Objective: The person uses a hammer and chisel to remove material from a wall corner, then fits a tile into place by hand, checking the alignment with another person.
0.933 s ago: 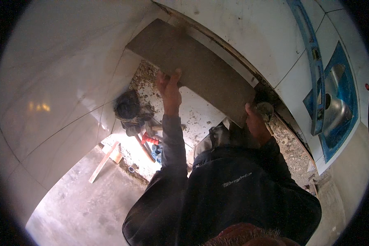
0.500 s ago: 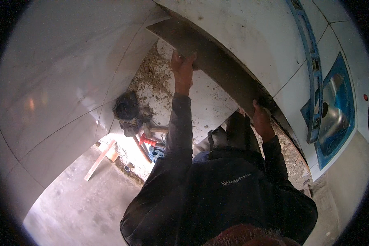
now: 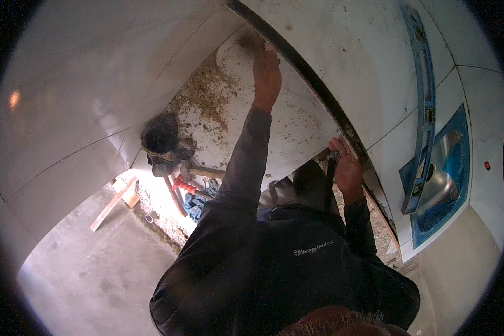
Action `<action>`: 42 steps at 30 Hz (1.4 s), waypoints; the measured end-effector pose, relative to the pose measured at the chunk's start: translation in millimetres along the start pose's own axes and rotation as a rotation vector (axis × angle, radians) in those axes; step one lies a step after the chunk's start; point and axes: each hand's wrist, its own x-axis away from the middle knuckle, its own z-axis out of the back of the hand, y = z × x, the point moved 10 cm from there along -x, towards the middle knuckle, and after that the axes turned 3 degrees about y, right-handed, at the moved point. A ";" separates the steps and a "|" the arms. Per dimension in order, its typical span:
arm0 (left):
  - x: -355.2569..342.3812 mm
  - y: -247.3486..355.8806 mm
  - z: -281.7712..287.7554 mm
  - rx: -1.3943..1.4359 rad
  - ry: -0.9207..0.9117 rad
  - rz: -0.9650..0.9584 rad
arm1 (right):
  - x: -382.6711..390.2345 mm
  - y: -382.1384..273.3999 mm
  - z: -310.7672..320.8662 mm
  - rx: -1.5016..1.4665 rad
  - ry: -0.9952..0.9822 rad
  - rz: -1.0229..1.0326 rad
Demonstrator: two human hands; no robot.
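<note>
Strip-seating step, I'd judge: dark strip (image 3: pixel 318 88) runs along the white countertop (image 3: pixel 353 56) edge, left hand (image 3: pixel 267 78) and right hand (image 3: pixel 349 172) up against it, can't tell if either grips; next move calls for even pressure.

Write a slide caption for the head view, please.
Left hand and right hand at a dark strip along the white countertop, blue level near the sink.

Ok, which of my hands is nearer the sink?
Right. Your right hand is by the counter edge, left of the sink; your left hand is farther away, up and left.
</note>
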 end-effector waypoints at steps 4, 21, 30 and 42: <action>-6.5 2.2 -21.5 -0.014 -0.115 0.057 | -9.2 7.0 12.2 -0.212 0.008 -0.077; -36.6 21.4 -28.1 -0.848 0.167 -0.945 | -11.2 -0.1 -2.2 -0.471 0.198 -0.275; -57.6 16.0 -16.6 -0.728 0.127 -0.755 | -12.9 -20.7 -31.9 -0.832 0.075 -0.285; -61.3 10.9 -16.4 0.152 0.019 -0.259 | 32.4 -0.5 -97.4 -0.206 -0.062 -0.438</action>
